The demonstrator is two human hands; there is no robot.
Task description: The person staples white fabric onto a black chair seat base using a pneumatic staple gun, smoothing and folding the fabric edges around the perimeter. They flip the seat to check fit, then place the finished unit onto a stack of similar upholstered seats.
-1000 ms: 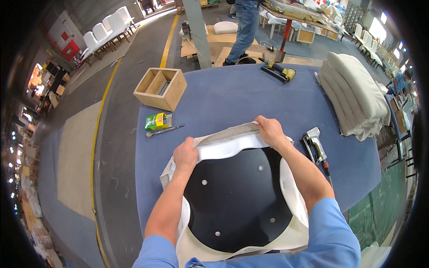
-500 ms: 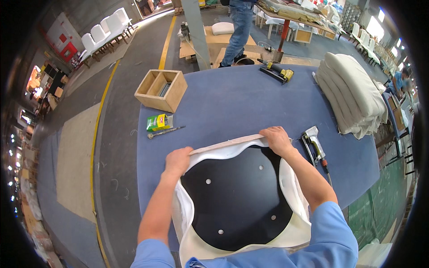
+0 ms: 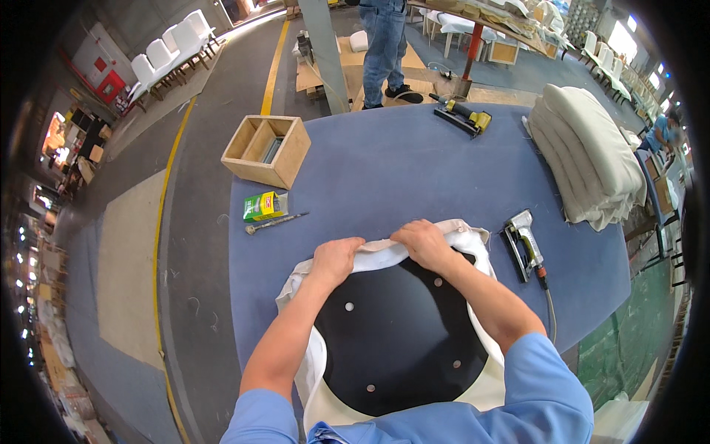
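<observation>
A chair seat lies underside up on the blue table in front of me, its black board (image 3: 399,337) pierced by several round holes. White padding (image 3: 314,359) and a cream fabric cover (image 3: 288,290) wrap round the rim. At the far edge, my left hand (image 3: 338,260) is closed on the fabric. Close to its right, my right hand (image 3: 421,243) grips the same folded edge, fingers curled over it. The far right corner of the fabric bunches up loosely beside that hand. Fingertips of both hands are partly hidden.
A staple gun (image 3: 523,246) with a hose lies right of the seat; another staple gun (image 3: 466,118) lies farther back. At left are a wooden box (image 3: 288,155), a green-yellow carton (image 3: 260,206) and a thin pointed tool (image 3: 275,223). Folded fabric (image 3: 584,155) is stacked right; a person (image 3: 383,44) stands beyond.
Both hands have moved closer together along the far edge, my left one to the right and my right one to the left. The fabric is now gathered between them and pulled over the padding.
</observation>
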